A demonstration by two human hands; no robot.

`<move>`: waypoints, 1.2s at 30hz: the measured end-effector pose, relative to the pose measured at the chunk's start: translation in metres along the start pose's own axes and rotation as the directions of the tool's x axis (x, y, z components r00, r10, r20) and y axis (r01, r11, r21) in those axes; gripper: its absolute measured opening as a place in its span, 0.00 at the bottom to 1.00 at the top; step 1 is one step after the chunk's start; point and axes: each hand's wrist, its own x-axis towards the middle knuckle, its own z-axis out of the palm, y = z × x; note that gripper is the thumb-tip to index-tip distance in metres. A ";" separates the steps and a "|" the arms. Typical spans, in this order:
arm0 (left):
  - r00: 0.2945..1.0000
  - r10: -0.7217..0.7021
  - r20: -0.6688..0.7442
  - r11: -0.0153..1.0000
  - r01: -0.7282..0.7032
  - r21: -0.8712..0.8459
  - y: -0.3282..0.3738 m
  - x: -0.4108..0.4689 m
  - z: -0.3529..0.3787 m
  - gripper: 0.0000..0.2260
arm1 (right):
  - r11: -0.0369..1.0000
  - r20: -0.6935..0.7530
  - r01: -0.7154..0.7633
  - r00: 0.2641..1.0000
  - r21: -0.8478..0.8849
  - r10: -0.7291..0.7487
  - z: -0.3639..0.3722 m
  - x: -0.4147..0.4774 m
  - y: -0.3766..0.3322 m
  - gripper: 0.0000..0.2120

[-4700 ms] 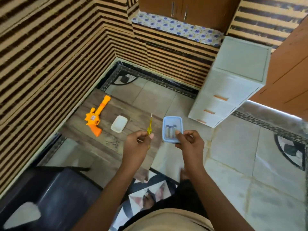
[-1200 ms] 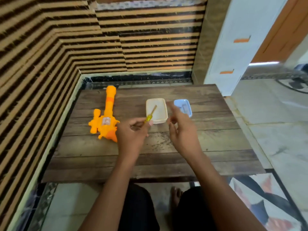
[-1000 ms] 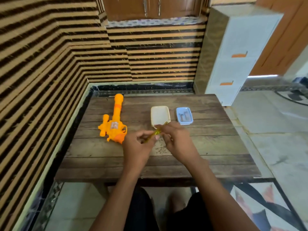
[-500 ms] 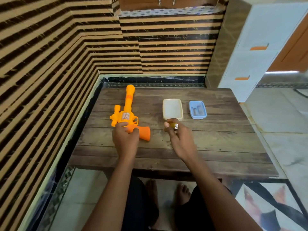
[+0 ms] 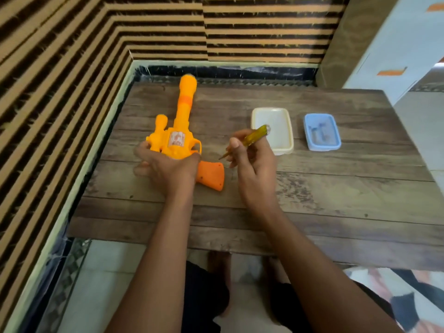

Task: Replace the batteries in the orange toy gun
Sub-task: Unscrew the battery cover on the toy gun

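The orange toy gun (image 5: 182, 131) lies flat on the wooden table (image 5: 336, 188), toward its left side, with the long barrel pointing away toward the striped wall (image 5: 264, 30) and the darker orange handle (image 5: 211, 175) angled back toward the person. A small label shows on the body. The left hand (image 5: 165, 168) comes over the rear of the gun from the near side, its grip wrapped around the body where it meets the handle, fingers curled on the left flank and the thumb side pressed against the trigger guard. The handle sticks out to the right of that hand, bare.

Just to the right, the right hand (image 5: 252, 164) hovers over the table with its grip pinched on a yellow screwdriver (image 5: 249, 141). The clear handle slants up and away, and the thin tip points down-left toward the gun's handle, close but not touching it.

Farther right sit a cream plastic lid (image 5: 272, 131) and then a blue container (image 5: 322, 132), side by side and apart. Something lies in the container, too blurred to tell.
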 end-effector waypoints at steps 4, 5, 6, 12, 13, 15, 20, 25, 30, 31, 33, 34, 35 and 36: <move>0.998 0.023 -0.056 0.995 -0.029 -0.101 -0.004 0.009 -0.003 0.49 | 0.986 -0.063 -0.042 0.997 0.159 0.053 0.008 0.002 0.006 0.09; 0.998 0.032 -0.051 0.990 -0.038 -0.136 -0.003 0.009 -0.003 0.50 | 0.976 -0.069 -0.068 0.994 0.207 0.084 0.010 0.004 0.007 0.09; 0.999 0.034 -0.033 0.985 -0.040 -0.171 -0.001 0.008 -0.003 0.50 | 0.959 -0.073 -0.108 0.989 0.261 0.132 0.012 0.005 0.009 0.09; 1.000 0.002 0.019 0.945 0.004 -0.326 -0.002 0.006 0.003 0.37 | 0.691 0.005 -0.347 0.896 0.634 0.445 0.027 0.007 0.005 0.04; 0.999 -0.023 0.023 0.939 0.030 -0.341 -0.001 0.004 0.003 0.35 | 0.694 0.004 -0.347 0.896 0.631 0.445 0.027 0.007 0.005 0.04; 0.998 -0.059 0.022 0.932 0.063 -0.357 0.001 0.004 0.002 0.31 | 0.732 -0.011 -0.330 0.908 0.596 0.418 0.026 0.006 0.005 0.04; 0.951 -0.158 0.266 0.730 0.294 -0.617 -0.005 0.015 0.009 0.13 | 0.888 -0.036 -0.178 0.976 0.423 0.213 0.016 0.004 -0.001 0.12; 0.861 -0.143 0.489 0.568 0.475 -0.672 0.004 0.010 0.008 0.33 | 0.959 -0.003 -0.066 0.998 0.276 0.069 0.013 0.001 -0.010 0.16; 0.781 -0.104 0.616 0.533 0.567 -0.628 0.008 0.001 0.008 0.19 | 0.980 -0.033 -0.024 0.999 0.196 0.031 0.010 0.004 -0.001 0.17; 0.764 -0.099 0.638 0.524 0.585 -0.619 0.008 0.001 0.009 0.18 | 0.981 -0.039 -0.025 0.999 0.191 0.034 0.009 0.005 0.001 0.17; 0.755 -0.094 0.650 0.523 0.593 -0.613 0.008 0.001 0.010 0.18 | 0.983 -0.034 -0.029 0.999 0.181 0.036 0.008 0.006 0.004 0.17; 0.755 -0.084 0.650 0.528 0.587 -0.614 0.008 0.000 0.010 0.18 | 0.984 -0.026 -0.029 0.999 0.178 0.034 0.007 0.006 0.004 0.17; 0.759 -0.081 0.646 0.535 0.580 -0.615 0.009 0.000 0.010 0.18 | 0.983 -0.019 -0.029 0.999 0.179 0.033 0.007 0.007 0.004 0.17; 0.763 -0.078 0.642 0.538 0.575 -0.617 0.009 -0.001 0.011 0.18 | 0.983 -0.014 -0.029 0.999 0.179 0.032 0.007 0.007 0.004 0.17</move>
